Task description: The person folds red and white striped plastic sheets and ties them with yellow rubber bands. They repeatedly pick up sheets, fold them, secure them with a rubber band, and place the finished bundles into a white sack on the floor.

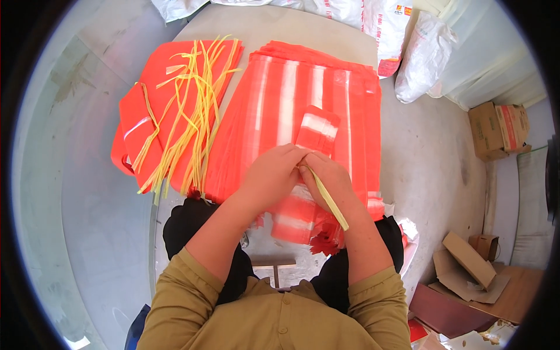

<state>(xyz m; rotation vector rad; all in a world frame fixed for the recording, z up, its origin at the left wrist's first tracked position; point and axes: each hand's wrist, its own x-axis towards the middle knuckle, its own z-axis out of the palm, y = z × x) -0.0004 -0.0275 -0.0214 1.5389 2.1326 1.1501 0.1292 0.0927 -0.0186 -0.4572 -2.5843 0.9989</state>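
Observation:
My left hand [273, 172] and my right hand [331, 179] meet fingertip to fingertip over a narrow folded bundle of red-and-white striped plastic bags [318, 127]. Both are closed in a pinch on a yellow tie strip [328, 201] at the bundle's middle. One long end of the strip hangs over my right hand toward me. The fingers hide the spot where the strip crosses the bundle. Underneath lies a broad stack of flat red-and-white striped plastic bags [265, 96]. The bundle's near end reaches past the stack's edge, above my lap.
Left of the stack, many loose yellow tie strips [195, 116] lie over folded red bags [137, 125]. White printed sacks [424, 58] stand beyond the table [233, 20]. A cardboard box [496, 131] is at far right, and an opened carton [466, 268] lies at near right.

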